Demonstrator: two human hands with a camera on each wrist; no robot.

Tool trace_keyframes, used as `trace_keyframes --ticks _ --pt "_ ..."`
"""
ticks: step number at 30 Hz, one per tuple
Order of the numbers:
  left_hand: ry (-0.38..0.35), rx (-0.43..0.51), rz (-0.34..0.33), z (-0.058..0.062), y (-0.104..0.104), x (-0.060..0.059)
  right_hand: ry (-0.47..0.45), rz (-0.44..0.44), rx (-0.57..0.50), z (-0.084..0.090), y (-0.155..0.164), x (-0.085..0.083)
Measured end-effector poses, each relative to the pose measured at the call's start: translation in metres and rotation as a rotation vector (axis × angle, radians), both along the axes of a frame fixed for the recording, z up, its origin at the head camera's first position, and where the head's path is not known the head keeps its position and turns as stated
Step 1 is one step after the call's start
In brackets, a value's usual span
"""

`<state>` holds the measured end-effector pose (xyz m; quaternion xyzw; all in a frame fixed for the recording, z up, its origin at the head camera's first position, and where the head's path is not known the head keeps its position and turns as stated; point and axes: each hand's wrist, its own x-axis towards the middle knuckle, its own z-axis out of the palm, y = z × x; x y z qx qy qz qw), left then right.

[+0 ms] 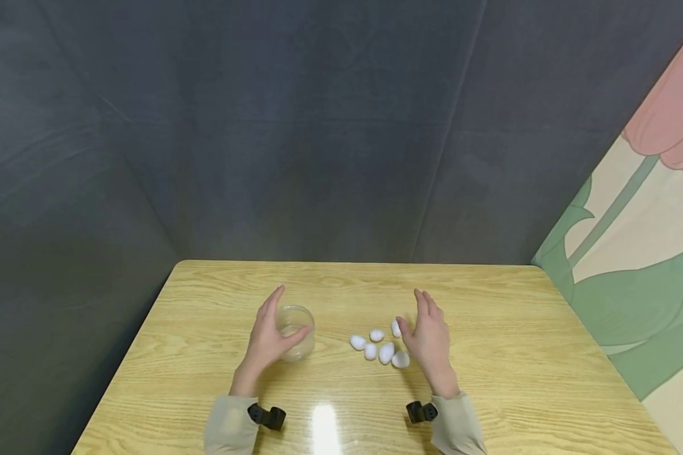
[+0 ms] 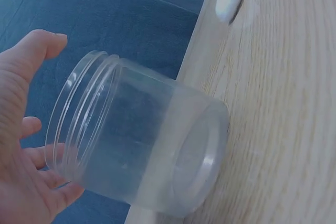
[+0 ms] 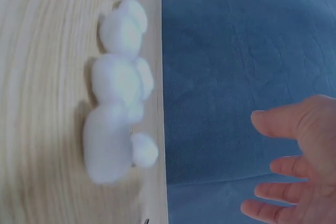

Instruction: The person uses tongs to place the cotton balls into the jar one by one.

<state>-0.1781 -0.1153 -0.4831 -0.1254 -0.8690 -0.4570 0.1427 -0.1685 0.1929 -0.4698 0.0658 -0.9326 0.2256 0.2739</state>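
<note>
The pale wooden surface (image 1: 506,354) lies bare toward its far and side edges. A clear round plastic jar (image 1: 297,331) stands against the open left hand (image 1: 267,341); small white oval pebbles (image 1: 378,346) lie clustered just beside the open right hand (image 1: 429,341), which holds nothing.

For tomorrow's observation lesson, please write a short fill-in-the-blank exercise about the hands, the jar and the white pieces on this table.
1. The clear plastic jar stands next to the person's ____ hand.
2. The jar has no ____ on its open mouth.
3. The white cotton balls lie in a cluster beside the ____ hand.
4. Everything rests on a ____ table.

Missing words: left; lid; right; wooden
</note>
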Motion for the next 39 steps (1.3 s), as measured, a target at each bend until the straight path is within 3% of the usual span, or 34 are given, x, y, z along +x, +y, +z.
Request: trace_keyframes --ticks 4,13,20,28,39 --pt "-0.028 0.076 -0.019 -0.001 -0.002 0.002 -0.016 -0.001 -0.04 -0.002 0.006 0.001" --pt "-0.004 0.205 -0.081 -0.005 -0.008 0.005 -0.18 -0.065 -0.107 -0.005 0.019 0.005" --pt "-0.029 0.26 -0.108 0.018 -0.007 0.02 -0.275 -0.086 -0.138 -0.01 0.029 0.009" --pt "-0.106 0.3 -0.091 0.014 -0.012 0.023 -0.409 -0.136 -0.123 -0.022 0.046 0.011" --pt "-0.258 0.297 -0.088 0.008 -0.014 0.03 -0.488 -0.163 -0.092 -0.031 0.059 0.015"
